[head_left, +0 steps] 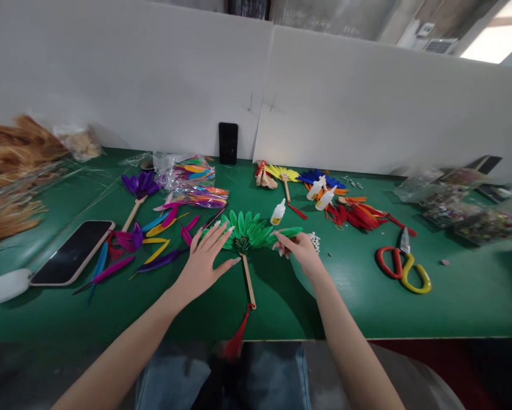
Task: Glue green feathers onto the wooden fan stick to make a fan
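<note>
A green feather fan (pixel 246 228) lies on the table in front of me, its wooden handle toward me with a red tassel (pixel 237 335) hanging over the table edge. My left hand (pixel 204 259) rests over the fan's left feathers, fingers spread and stretched out. On the right side, my right hand (pixel 297 250) has its thumb and fingers pinched on a green feather (pixel 290 232), beside the fan's right feathers. The fingers partly hide where that feather's base is. A small white glue bottle (pixel 278 212) stands just behind the fan.
Loose coloured feathers (pixel 153 245), a purple fan (pixel 139 191) and a phone (pixel 73 252) lie left. Behind are bagged feathers (pixel 200 193), a yellow fan (pixel 284 175) and two more glue bottles (pixel 325 199). Small white beads (pixel 314 242) and scissors (pixel 403 265) are right. White panels (pixel 153 80) border the back.
</note>
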`<action>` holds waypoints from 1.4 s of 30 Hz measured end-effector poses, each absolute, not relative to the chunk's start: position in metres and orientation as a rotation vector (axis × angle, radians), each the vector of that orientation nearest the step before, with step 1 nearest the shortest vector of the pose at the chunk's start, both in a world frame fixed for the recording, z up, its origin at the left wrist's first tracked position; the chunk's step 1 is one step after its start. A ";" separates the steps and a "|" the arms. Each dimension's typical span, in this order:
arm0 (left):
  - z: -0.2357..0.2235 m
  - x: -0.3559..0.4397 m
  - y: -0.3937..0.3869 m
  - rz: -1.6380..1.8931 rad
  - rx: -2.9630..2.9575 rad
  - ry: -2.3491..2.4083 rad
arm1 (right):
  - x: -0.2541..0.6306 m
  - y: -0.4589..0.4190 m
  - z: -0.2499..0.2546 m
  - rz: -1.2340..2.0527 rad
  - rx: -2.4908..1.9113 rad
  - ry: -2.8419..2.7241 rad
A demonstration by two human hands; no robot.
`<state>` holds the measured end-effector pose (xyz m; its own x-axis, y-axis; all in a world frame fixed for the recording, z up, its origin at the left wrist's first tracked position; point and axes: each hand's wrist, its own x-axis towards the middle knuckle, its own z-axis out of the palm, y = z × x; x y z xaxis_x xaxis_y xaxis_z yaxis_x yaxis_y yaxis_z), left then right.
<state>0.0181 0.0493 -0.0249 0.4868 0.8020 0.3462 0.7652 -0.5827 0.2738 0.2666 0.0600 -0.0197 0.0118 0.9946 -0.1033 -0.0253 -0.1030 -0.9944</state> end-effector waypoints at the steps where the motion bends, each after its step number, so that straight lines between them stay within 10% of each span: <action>1: -0.024 0.017 0.049 0.720 2.628 1.389 | 0.266 0.062 -0.015 1.281 -1.273 -1.186; 18: 0.039 0.038 0.106 0.551 1.782 0.977 | 0.213 0.107 0.043 1.356 -0.960 -1.809; 31: 0.021 0.023 0.141 0.701 1.658 1.237 | 0.224 0.059 -0.020 0.260 -1.224 -2.009; 42: -0.004 0.034 0.146 0.578 1.586 1.298 | 0.221 0.045 -0.044 0.198 -1.273 -2.312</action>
<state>0.0337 0.1456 -0.0044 0.3184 0.9249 -0.2077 0.4644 0.0388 0.8848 0.2210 0.0449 -0.0438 -0.4452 0.8253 0.3473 0.7543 0.5547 -0.3512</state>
